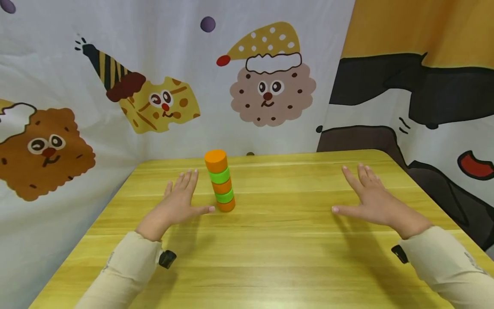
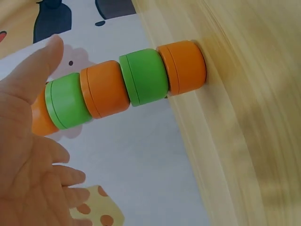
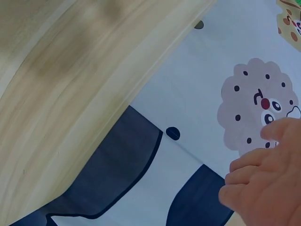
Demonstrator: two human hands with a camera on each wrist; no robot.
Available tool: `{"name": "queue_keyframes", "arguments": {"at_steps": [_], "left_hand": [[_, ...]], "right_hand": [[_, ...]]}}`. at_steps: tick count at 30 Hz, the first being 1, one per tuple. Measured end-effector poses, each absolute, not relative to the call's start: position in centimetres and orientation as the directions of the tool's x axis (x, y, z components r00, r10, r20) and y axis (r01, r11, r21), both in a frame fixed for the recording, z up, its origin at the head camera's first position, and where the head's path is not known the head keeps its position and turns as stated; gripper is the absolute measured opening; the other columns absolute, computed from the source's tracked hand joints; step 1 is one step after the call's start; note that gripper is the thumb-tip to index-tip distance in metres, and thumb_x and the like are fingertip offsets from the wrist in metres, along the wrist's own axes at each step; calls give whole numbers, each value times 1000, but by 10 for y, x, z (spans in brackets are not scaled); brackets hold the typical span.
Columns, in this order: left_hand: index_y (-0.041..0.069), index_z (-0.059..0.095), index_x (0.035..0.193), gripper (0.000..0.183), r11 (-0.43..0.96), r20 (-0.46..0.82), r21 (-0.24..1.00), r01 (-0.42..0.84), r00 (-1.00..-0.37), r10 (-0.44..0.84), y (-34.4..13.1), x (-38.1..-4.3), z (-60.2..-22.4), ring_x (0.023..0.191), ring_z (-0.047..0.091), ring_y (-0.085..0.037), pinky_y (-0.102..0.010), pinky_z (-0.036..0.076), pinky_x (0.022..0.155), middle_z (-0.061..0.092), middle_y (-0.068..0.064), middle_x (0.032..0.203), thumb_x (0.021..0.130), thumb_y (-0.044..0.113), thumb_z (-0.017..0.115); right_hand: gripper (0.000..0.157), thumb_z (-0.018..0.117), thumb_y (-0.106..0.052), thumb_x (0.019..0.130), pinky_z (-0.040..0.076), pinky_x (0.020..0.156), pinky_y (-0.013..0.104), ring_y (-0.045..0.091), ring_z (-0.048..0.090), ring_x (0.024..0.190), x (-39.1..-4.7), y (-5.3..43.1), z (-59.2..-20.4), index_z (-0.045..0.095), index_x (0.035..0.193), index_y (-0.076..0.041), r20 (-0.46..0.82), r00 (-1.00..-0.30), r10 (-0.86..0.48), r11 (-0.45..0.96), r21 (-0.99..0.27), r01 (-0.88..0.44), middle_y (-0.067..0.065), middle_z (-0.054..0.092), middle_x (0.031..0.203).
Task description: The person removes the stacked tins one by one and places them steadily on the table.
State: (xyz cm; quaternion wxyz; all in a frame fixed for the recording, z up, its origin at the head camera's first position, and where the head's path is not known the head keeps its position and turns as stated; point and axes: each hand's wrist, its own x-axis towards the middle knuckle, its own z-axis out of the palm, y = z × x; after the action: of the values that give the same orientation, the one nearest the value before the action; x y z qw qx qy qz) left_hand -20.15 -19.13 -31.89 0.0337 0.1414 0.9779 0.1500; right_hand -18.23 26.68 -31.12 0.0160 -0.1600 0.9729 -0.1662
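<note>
A straight tower of round orange and green pieces stands upright on the table, colours alternating, with orange at top and bottom. My left hand is just left of it, fingers spread and thumb pointing toward its lower part. In the left wrist view the thumb and palm of that hand hide part of the top orange piece; a seam runs round each piece. Far to the right, my right hand hovers over the table with spread fingers and holds nothing. The right wrist view has only part of this hand.
The yellow wood-grain table reaches back to a white curtain printed with cartoon biscuits and cheese. Dark and orange printed shapes fill the curtain's right side. Each cream sleeve has a small black device at the cuff.
</note>
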Motion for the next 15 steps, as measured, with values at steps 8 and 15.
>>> {"name": "queue_keyframes", "arguments": {"at_steps": [8,15], "left_hand": [[5,-3,149,109,836,19,482,261,-958,288,-191,-211,-325,140,11,-39,-55,19,111,3,-19,154,79,53,66],[7,-2,149,110,803,50,543,245,-964,261,-191,-214,-329,138,17,-40,-55,22,109,10,-21,153,78,54,67]], "right_hand": [[110,64,-58,78,9,105,68,42,-8,139,-184,260,-309,-1,149,-4,102,-943,-317,870,-364,-332,23,-8,153],[109,67,-55,78,9,110,61,36,-3,141,-188,251,-310,2,149,-3,160,-935,-316,857,-376,-353,18,-3,154]]}}
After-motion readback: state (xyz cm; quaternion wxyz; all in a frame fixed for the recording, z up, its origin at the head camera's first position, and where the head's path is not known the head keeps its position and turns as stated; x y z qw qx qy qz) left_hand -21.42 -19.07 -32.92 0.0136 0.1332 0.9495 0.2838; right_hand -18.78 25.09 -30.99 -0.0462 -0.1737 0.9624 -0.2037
